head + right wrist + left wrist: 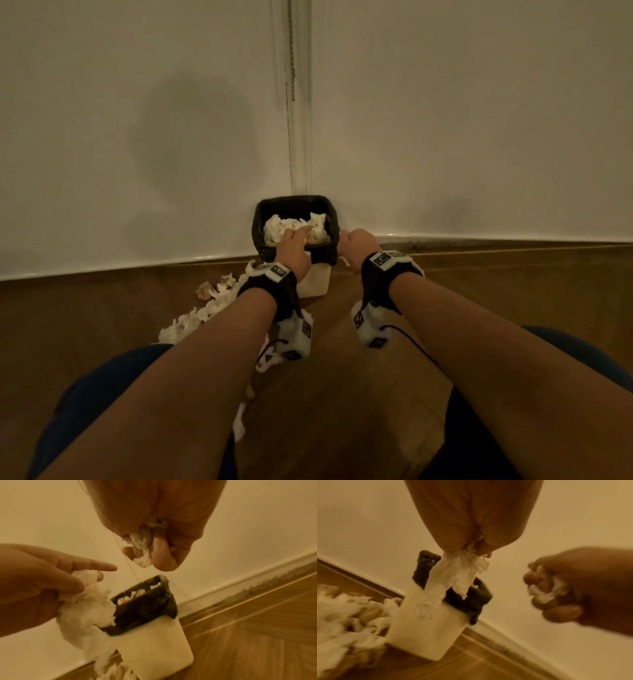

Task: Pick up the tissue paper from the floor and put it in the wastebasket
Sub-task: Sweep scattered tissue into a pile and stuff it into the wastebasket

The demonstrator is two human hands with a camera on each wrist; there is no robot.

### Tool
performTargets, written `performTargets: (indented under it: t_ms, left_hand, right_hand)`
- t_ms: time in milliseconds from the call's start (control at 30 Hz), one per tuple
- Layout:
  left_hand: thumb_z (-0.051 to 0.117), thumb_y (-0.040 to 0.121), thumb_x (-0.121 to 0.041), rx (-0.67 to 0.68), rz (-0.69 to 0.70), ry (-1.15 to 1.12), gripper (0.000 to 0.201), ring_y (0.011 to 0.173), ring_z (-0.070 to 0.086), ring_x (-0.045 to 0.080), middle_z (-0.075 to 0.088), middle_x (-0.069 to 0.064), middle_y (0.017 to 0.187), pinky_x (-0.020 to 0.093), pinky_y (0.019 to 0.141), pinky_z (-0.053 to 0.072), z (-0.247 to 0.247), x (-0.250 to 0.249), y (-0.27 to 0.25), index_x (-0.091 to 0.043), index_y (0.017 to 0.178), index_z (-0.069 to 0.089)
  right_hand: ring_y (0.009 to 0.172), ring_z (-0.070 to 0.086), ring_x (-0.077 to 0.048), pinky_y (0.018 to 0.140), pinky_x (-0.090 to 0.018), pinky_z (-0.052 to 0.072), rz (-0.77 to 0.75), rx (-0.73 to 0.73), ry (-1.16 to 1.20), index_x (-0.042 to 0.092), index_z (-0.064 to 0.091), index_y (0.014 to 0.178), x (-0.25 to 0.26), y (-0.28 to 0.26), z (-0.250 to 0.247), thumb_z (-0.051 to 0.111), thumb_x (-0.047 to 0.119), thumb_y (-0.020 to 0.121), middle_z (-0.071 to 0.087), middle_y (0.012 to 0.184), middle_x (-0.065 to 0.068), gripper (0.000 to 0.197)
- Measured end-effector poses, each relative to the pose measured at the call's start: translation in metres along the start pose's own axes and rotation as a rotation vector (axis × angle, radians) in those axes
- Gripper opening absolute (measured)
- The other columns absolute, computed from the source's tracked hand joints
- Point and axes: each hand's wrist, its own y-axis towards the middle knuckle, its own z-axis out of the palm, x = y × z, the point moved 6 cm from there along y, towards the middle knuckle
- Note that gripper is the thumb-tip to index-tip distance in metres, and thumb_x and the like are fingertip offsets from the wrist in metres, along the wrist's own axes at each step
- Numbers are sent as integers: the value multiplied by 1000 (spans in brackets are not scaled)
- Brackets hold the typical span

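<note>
While the left hand (293, 244) pinches a long strip of tissue (453, 577) trailing downward over the wastebasket (270, 209), the right hand (358, 241) clenches a wad beside its rim; more tissue litters the floor (342, 394).

Dim, warm light throughout. A soft round shadow falls on the wall (191, 144) at 10 o'clock in the head view, whose edges bend. Both wrist views are yellow-tinted and motion-blurred, with the tissue pile (342, 615) at 8 o'clock smeared.
</note>
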Motion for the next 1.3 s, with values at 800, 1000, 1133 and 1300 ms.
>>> performTargets:
  t_ms: [800,1000,1133,1300]
  left_hand:
    - [29,91,5,-341,-219,-576,43,118,45,34,38,21,133,39,104,40,-70,30,47,-9,127,48]
    - [30,87,12,-239,-160,-389,53,107,39,23,25,17,137,17,95,34,-44,20,60,-12,130,50]
    - [36,87,10,-256,-75,-217,55,99,37,25,28,13,123,32,97,39,-41,19,62,-14,136,45]
    - [58,90,-26,-280,-88,-137,27,81,44,18,40,2,91,35,75,43,-36,37,74,-19,106,39]
  right_hand:
    - [67,46,-15,62,-25,39,14,65,602,-9,44,129,49,51,-12,30,11,97,54,90,-17,40]
    - [128,39,-35,106,-35,33,55,40,229,2,33,140,54,66,16,40,10,96,33,144,-20,45]
    - [130,32,-35,109,-33,28,-112,1,-72,5,35,139,50,77,25,40,18,97,29,144,-20,44]
    - [118,50,-31,95,-35,41,-234,30,-239,14,41,137,38,90,30,47,24,95,53,130,-16,44]
